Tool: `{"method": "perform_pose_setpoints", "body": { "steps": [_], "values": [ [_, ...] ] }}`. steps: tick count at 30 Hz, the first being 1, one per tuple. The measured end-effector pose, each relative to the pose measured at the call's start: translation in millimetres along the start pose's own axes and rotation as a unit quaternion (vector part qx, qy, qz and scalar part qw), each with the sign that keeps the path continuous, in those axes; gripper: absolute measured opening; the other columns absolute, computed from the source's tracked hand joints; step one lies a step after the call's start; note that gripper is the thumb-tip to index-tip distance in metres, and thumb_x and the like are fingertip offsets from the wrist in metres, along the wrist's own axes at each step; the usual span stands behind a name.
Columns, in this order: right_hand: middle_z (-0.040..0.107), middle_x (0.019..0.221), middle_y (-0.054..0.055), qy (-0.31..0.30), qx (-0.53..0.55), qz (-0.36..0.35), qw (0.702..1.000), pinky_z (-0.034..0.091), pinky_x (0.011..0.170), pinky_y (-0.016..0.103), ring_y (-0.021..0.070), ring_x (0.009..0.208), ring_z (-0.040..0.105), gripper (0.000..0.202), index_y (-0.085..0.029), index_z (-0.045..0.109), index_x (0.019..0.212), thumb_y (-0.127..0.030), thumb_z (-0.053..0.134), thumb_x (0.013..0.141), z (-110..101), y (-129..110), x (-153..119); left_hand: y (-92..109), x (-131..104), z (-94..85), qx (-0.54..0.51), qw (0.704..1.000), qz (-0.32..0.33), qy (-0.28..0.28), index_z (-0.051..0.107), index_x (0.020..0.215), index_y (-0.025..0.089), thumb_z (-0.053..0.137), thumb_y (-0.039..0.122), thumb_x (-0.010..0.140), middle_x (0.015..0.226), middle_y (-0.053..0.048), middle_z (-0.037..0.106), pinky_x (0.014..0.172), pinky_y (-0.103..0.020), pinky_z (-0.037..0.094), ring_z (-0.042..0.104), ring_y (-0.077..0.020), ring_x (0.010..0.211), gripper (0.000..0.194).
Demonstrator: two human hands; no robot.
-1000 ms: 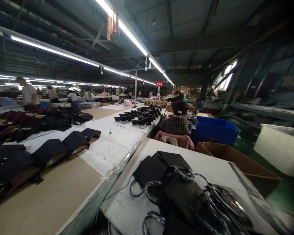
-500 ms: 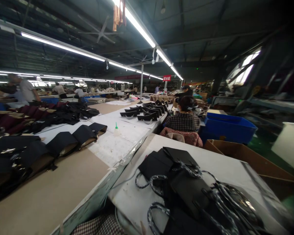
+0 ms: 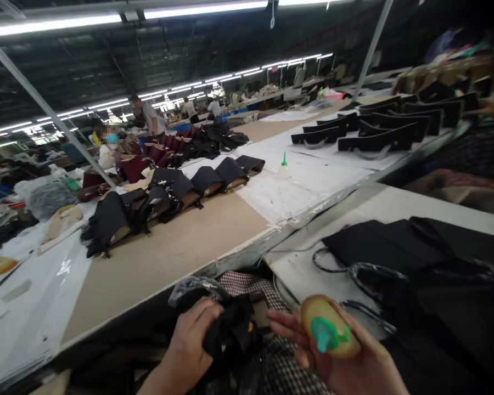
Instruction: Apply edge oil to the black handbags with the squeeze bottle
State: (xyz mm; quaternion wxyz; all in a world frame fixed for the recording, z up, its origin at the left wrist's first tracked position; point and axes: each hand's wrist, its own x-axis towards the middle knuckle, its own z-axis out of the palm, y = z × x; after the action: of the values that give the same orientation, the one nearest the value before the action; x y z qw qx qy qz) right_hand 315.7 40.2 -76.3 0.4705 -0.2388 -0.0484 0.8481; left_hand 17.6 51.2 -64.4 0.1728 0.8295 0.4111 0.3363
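Note:
At the bottom of the head view, my left hand (image 3: 187,343) grips a black bag piece (image 3: 233,329) low over my lap, its fingers bent over the dark material. My right hand (image 3: 349,362) holds a yellowish squeeze bottle (image 3: 323,310) with a green nozzle cap pointing towards me. The bottle lies across the palm, and the fingers reach out to the left near the bag piece. Black bags with plastic-wrapped handles (image 3: 379,247) lie on the side table to the right. Checked fabric (image 3: 251,282) covers my lap.
A row of black bag bodies (image 3: 177,189) lies along the long table (image 3: 181,247). Another bottle with a green nozzle (image 3: 284,170) stands beyond it. Black strips with handles (image 3: 374,137) are lined up at the far right. One more bottle (image 3: 0,263) lies at the left.
The view has swung left and down. Both hands are now visible, the left with the black bag piece and the right with the bottle; neither showed before.

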Motion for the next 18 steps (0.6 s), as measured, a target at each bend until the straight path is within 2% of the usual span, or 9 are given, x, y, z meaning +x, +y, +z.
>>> {"method": "perform_pose_setpoints", "body": {
  "steps": [3,7,11,14,16,18],
  "values": [
    [0.068,0.132,0.03,0.011,0.013,0.009,1.0,0.053,0.078,0.039,0.0449,0.124,0.065,0.051,-0.007,0.079,0.109,-0.052,0.061,0.095,-2,5,-2,-2,4,-15.0,-0.025,0.994,-0.102,-0.009,0.064,0.105,0.018,0.056,0.018,0.096,0.101,-0.008,0.069,0.089,-0.034,0.055,0.066,-0.0221,0.096,0.013],
    [0.07,0.13,0.03,-0.017,0.02,0.024,0.999,0.053,0.074,0.038,0.0429,0.114,0.07,0.051,-0.007,0.079,0.11,-0.053,0.063,0.095,-5,10,0,0,7,-32.0,-0.054,0.987,-0.154,-0.009,0.063,0.105,0.019,0.054,0.023,0.099,0.108,-0.009,0.067,0.096,-0.036,0.052,0.063,-0.023,0.105,0.011],
    [0.071,0.128,0.029,-0.005,0.03,0.029,0.999,0.054,0.071,0.038,0.0422,0.108,0.072,0.051,-0.008,0.078,0.11,-0.055,0.066,0.093,6,12,2,4,6,-51.5,-0.092,0.965,-0.243,-0.028,0.064,0.103,0.019,0.055,0.032,0.102,0.103,-0.006,0.07,0.089,-0.03,0.054,0.065,-0.0191,0.095,0.016],
    [0.07,0.128,0.03,-0.009,0.018,0.044,0.999,0.055,0.07,0.037,0.0418,0.107,0.072,0.053,-0.007,0.078,0.111,-0.055,0.071,0.089,18,13,2,6,6,-70.6,-0.113,0.951,-0.287,-0.018,0.064,0.101,0.018,0.06,0.04,0.1,0.099,-0.004,0.07,0.087,-0.028,0.055,0.064,-0.0194,0.094,0.022],
    [0.069,0.129,0.032,-0.033,0.004,0.05,0.998,0.054,0.069,0.037,0.0393,0.104,0.073,0.057,-0.004,0.078,0.113,-0.056,0.071,0.089,23,15,3,5,6,-79.0,-0.132,0.944,-0.302,-0.006,0.064,0.103,0.018,0.058,0.042,0.101,0.098,-0.005,0.07,0.085,-0.028,0.056,0.065,-0.0196,0.093,0.024],
    [0.069,0.129,0.032,-0.073,0.002,0.059,0.996,0.054,0.069,0.036,0.0354,0.1,0.073,0.063,-0.002,0.077,0.116,-0.06,0.068,0.091,24,17,4,1,6,-78.3,-0.129,0.947,-0.294,0.001,0.064,0.098,0.018,0.053,0.04,0.103,0.092,-0.004,0.068,0.078,-0.028,0.057,0.064,-0.0179,0.084,0.025]
  ]
}}
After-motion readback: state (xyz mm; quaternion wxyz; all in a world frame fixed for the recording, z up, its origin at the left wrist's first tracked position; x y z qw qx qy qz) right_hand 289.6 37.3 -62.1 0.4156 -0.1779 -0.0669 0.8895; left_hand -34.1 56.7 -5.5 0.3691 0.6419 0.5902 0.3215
